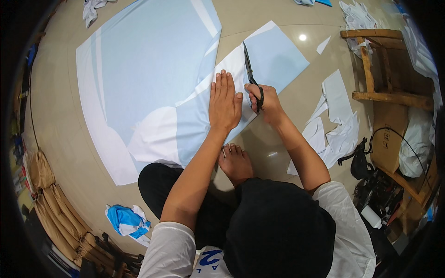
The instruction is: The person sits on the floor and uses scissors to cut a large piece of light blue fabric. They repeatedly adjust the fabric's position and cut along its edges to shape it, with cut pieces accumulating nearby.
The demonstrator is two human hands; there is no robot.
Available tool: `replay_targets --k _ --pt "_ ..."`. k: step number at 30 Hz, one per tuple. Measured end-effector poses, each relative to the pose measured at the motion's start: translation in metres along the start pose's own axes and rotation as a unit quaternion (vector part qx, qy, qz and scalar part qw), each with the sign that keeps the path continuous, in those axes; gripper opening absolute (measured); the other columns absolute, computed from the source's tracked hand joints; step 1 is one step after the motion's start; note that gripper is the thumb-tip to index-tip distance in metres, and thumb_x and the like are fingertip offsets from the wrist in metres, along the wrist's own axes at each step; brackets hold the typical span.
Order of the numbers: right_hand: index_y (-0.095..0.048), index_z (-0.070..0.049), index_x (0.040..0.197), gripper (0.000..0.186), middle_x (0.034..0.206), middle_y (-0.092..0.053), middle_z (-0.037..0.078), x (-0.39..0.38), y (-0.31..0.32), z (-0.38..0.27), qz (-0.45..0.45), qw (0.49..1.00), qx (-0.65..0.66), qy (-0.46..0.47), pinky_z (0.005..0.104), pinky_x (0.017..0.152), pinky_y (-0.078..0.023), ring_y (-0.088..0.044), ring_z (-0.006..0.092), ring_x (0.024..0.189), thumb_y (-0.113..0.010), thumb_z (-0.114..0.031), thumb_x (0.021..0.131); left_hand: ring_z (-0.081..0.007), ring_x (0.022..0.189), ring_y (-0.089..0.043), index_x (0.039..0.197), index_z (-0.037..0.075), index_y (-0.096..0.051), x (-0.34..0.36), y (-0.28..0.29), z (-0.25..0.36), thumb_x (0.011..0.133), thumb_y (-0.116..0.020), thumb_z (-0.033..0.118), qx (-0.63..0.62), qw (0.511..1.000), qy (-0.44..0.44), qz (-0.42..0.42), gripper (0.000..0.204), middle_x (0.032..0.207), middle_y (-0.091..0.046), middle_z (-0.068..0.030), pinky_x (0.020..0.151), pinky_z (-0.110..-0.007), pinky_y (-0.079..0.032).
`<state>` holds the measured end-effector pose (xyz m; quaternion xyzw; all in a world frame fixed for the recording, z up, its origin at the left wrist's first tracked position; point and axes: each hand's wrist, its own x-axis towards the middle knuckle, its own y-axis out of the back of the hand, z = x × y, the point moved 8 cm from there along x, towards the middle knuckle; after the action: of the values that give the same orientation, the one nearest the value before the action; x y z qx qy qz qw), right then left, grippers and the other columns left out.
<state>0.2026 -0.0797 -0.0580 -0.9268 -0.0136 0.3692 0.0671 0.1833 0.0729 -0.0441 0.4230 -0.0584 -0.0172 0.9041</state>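
A large light blue and white sheet of fabric (148, 78) lies spread on the beige floor. My left hand (225, 103) presses flat on it, fingers together, near its right part. Just to the right, my right hand (262, 99) grips the handles of black scissors (249, 74), whose blades point away from me along a cut line in the sheet. A narrower light blue piece (278, 58) lies to the right of the blades.
White and blue offcuts (333, 125) lie on the floor at the right. A wooden stool (384, 65) and cardboard boxes (389, 139) stand further right. A crumpled blue and white scrap (127, 220) is at lower left, beside brown bundles (51, 204).
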Motion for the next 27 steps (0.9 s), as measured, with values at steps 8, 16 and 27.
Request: replay_targets --k 8,16,27 --pt "-0.065 -0.008 0.075 0.033 0.063 -0.058 -0.001 0.009 0.009 0.003 -0.002 1.0 -0.013 -0.02 0.028 0.046 -0.039 -0.051 0.0104 0.049 -0.082 -0.028 0.094 -0.0416 0.167 -0.026 0.169 -0.007 -0.033 0.0 0.0 0.002 0.116 -0.036 0.04 -0.004 1.0 0.001 0.001 0.07 0.176 -0.033 -0.0272 0.136 -0.053 -0.019" --pt "-0.066 -0.008 0.075 0.031 0.062 -0.059 -0.001 0.013 0.012 -0.012 0.04 0.997 -0.067 -0.029 0.0263 0.045 -0.039 -0.052 0.0103 0.048 -0.084 -0.029 0.089 -0.0438 0.165 -0.028 0.168 -0.007 -0.035 0.0 0.002 0.004 0.119 -0.03 0.041 -0.01 1.0 -0.004 0.009 0.069 0.175 -0.035 -0.0282 0.135 -0.055 -0.019" --pt "-0.062 -0.009 0.078 0.032 0.064 -0.056 -0.004 0.016 0.012 -0.024 -0.003 0.997 -0.072 -0.026 0.024 0.047 -0.037 -0.048 0.0069 0.048 -0.083 -0.029 0.091 -0.043 0.165 -0.029 0.166 -0.009 -0.037 -0.002 0.005 0.003 0.114 -0.048 0.032 0.019 1.0 -0.016 0.019 0.067 0.174 -0.036 -0.0283 0.135 -0.054 -0.022"
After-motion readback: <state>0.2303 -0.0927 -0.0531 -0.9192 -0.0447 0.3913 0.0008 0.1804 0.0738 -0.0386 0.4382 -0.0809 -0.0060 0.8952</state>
